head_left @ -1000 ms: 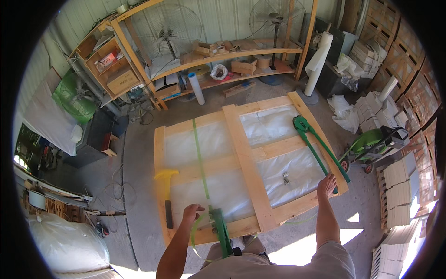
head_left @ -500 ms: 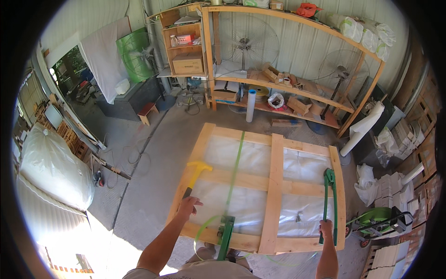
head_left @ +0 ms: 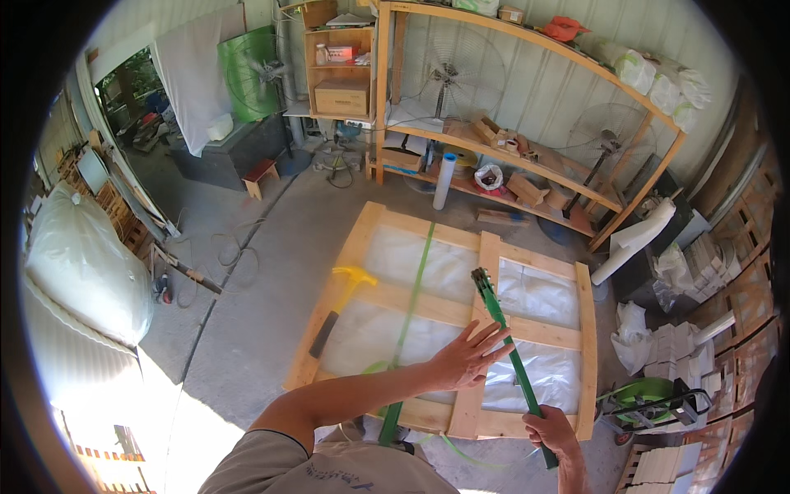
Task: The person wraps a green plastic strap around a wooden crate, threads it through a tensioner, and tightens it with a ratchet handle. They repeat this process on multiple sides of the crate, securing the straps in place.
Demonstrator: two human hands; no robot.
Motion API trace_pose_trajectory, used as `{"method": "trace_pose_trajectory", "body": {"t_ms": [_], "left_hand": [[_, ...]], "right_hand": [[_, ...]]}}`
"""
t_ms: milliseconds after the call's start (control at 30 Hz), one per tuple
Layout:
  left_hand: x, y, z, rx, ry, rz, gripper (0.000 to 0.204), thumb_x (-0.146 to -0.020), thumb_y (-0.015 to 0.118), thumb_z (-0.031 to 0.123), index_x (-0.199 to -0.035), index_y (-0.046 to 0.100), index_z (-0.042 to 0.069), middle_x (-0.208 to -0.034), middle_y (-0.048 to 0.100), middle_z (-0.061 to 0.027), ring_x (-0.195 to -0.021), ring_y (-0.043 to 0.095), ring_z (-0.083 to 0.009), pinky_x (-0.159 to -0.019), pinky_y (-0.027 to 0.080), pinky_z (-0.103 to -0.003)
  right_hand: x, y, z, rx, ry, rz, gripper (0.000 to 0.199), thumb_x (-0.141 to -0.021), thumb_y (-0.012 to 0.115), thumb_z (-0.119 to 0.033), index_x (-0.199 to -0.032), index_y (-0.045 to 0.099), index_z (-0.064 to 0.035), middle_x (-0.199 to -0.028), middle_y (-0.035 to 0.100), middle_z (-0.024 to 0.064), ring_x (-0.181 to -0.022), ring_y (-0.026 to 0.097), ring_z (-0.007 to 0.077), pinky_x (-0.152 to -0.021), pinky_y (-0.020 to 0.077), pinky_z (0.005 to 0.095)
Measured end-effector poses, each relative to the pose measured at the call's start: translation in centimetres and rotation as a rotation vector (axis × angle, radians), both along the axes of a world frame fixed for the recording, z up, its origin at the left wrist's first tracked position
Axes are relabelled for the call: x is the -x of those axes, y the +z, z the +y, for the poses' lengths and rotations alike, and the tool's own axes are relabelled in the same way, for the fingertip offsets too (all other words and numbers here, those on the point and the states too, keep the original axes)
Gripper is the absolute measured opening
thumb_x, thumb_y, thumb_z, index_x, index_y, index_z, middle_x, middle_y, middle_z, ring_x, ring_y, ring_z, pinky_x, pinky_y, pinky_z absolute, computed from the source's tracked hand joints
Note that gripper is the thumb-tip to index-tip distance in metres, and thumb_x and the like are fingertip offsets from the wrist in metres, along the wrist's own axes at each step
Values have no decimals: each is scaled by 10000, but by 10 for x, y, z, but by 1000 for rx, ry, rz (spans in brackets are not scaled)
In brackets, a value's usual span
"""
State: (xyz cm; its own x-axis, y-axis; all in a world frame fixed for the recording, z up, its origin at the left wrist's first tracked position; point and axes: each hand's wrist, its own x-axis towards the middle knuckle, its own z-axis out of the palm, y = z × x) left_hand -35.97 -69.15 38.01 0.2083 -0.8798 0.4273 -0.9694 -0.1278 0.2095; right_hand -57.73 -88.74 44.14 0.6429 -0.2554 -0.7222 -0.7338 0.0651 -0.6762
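Observation:
My right hand (head_left: 550, 431) grips the lower end of a long-handled green strapping crimper (head_left: 527, 385), tilted over the wooden crate (head_left: 489, 280) with its head up and to the left. Beside the shaft, my left hand (head_left: 471, 356) is open with its fingers spread, close to or touching the handles. A yellow claw hammer (head_left: 354, 284) with a black grip lies on the crate's left side. Green plastic strap (head_left: 418, 278) runs lengthwise over the slats. At the near edge, a green strap tensioner (head_left: 390, 425) is mostly hidden by my left forearm.
White wrapped contents show between the slats. Beyond the crate stands a wooden shelf (head_left: 527, 152) with fans and boxes. A strap reel cart (head_left: 654, 403) is at the right, near stacked white blocks. A large plastic-wrapped bundle (head_left: 86, 263) stands at the left.
My left hand has left the hammer's handle and swung right to the crimper. My right hand has brought the crimper inward from the crate's right side and tilted it left.

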Motion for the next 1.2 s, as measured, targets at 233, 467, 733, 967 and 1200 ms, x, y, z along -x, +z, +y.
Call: {"method": "trace_pose_trajectory", "body": {"t_ms": [233,467,733,967,1200], "left_hand": [[-16,4,30,45,53,103,339,-837,656,313,-590,551,106,-520,557,-60,-433,565,-276,-415,429,-402],[-78,20,100,409,695,547,291,-831,677,282,-668,605,52,-560,561,-148,-517,590,-288,-497,454,-381],[-84,33,119,863,825,1244,391,-893,675,203,-613,408,142,-520,345,86,-414,306,-25,-386,229,-233],[-90,24,130,1113,552,1481,450,-882,658,297,-583,353,155,-512,314,48,-466,314,-72,-464,274,-286],[-138,-51,168,1570,555,1776,483,-913,562,377,-583,280,166,-486,235,2,-429,227,-156,-465,265,-329]], "right_hand": [[-43,46,19,-678,275,-410,582,-981,454,-459,-1076,613,93,-787,658,174,-534,561,169,-479,430,244],[-51,22,71,-591,364,-639,330,-946,550,-250,-1054,641,49,-860,683,128,-769,657,191,-686,519,300],[-163,-97,147,86,-175,-664,747,-866,703,-284,-1399,308,58,-1294,517,194,-1127,552,226,-947,458,339],[-233,-99,88,-497,-832,-803,363,-890,659,-385,-734,435,-146,-556,313,-35,-507,343,131,-623,416,365],[-232,-164,37,-750,-1180,-655,447,-945,574,-363,-627,322,-175,-517,213,-33,-441,270,150,-578,397,349]]}}
